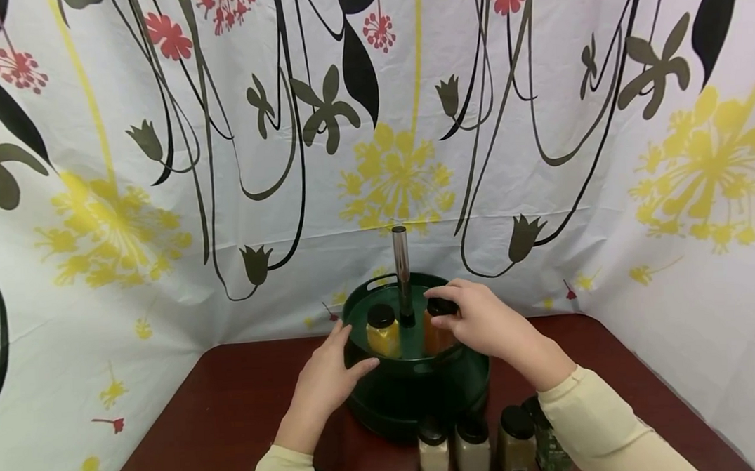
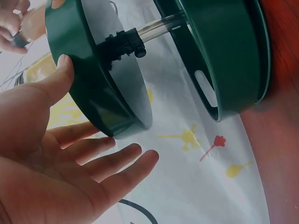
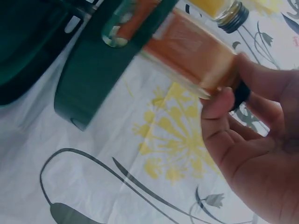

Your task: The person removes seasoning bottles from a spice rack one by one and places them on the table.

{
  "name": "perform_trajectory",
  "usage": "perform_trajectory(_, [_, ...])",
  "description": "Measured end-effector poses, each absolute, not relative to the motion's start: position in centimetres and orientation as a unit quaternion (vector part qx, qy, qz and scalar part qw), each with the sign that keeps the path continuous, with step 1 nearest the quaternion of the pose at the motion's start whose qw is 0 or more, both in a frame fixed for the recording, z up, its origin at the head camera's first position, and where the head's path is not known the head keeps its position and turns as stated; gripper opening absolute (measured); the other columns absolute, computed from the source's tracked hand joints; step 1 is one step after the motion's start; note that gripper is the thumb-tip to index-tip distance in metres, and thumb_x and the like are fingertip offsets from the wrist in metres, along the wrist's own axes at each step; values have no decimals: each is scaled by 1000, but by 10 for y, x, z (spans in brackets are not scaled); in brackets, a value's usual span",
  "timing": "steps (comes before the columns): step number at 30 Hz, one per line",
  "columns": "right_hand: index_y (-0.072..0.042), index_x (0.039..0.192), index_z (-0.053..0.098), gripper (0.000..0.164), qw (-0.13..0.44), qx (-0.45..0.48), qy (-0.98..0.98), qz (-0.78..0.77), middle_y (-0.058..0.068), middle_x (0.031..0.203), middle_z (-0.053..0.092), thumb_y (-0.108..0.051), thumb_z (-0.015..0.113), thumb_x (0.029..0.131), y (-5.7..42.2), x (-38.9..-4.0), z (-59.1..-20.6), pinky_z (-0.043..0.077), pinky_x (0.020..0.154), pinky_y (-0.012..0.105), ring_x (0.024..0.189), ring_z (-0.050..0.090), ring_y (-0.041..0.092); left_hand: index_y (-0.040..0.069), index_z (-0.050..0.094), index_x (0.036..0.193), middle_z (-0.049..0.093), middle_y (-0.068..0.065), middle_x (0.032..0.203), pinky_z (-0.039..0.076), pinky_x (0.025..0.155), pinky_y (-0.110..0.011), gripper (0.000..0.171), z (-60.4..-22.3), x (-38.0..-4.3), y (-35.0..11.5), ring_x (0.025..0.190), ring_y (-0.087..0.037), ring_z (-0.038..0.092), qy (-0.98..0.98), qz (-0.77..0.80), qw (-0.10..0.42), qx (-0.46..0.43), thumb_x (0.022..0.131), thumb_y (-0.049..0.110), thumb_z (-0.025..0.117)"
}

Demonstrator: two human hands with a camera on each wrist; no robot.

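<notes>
My right hand [image 1: 482,319] pinches a spice jar of orange-brown powder [image 3: 191,53] near its black lid. That jar stands in the upper tray [image 3: 100,70] of a green two-tier stand. Beside it, left of the metal post [image 1: 402,269], is a jar of yellow powder [image 1: 384,338] with a black lid. My left hand [image 2: 70,154] is at the upper tray's left side, thumb against its outer wall and fingers extended by its lower edge. Below sits the wider lower tray [image 1: 416,395], whose inside is mostly hidden in the head view.
In front of the stand are several black-lidded jars: a pale one [image 1: 434,459], a greyish one [image 1: 473,455], a brownish one [image 1: 517,447] and a green-labelled one [image 1: 554,456], partly behind my right sleeve. The dark red table [image 1: 245,403] meets a flowered cloth [image 1: 275,219] behind.
</notes>
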State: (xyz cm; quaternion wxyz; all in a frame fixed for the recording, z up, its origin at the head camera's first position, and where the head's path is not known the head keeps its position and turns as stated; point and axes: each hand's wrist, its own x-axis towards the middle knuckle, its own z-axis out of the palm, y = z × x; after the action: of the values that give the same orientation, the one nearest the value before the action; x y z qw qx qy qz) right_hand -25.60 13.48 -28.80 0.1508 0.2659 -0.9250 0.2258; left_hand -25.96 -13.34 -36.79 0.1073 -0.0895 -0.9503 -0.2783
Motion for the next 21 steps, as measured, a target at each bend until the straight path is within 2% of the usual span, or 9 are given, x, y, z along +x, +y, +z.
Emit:
perform_trajectory(4, [-19, 132, 59, 43, 198, 259, -912, 249, -3, 93, 54, -32, 67, 91, 133, -250, -279, 45, 55, 31, 66, 47, 13, 16, 40, 149, 26, -5, 156, 45, 92, -57, 82, -367, -260, -136, 129, -33, 43, -949, -280, 109, -92, 83, 59, 64])
perform_trajectory(8, [-20, 130, 59, 45, 220, 257, -904, 260, -4, 91, 51, -42, 64, 92, 130, -240, -272, 43, 54, 31, 65, 45, 13, 16, 41, 148, 28, -5, 156, 45, 93, -57, 80, -367, -261, -137, 129, -33, 43, -949, -279, 113, -94, 84, 58, 64])
perform_trajectory(12, [-17, 128, 60, 46, 218, 257, -904, 262, -4, 93, 53, -45, 64, 91, 125, -231, -270, 44, 54, 30, 66, 45, 13, 17, 42, 148, 29, -5, 155, 45, 93, -57, 80, -367, -261, -137, 129, -33, 43, -949, -278, 116, -91, 84, 59, 63])
perform_trajectory(15, [-18, 125, 62, 45, 216, 263, -902, 264, -4, 88, 52, -46, 65, 90, 121, -224, -273, 44, 53, 29, 65, 45, 12, 17, 42, 148, 29, -5, 155, 45, 93, -57, 80, -367, -261, -137, 129, -33, 43, -949, -278, 115, -90, 84, 60, 63])
perform_trajectory(21, [-24, 119, 63, 44, 184, 279, -902, 272, -9, 81, 50, -55, 63, 87, 108, -205, -289, 45, 51, 26, 62, 45, 7, 17, 42, 147, 30, -6, 155, 46, 91, -56, 80, -366, -262, -137, 127, -33, 45, -951, -272, 118, -92, 84, 61, 62])
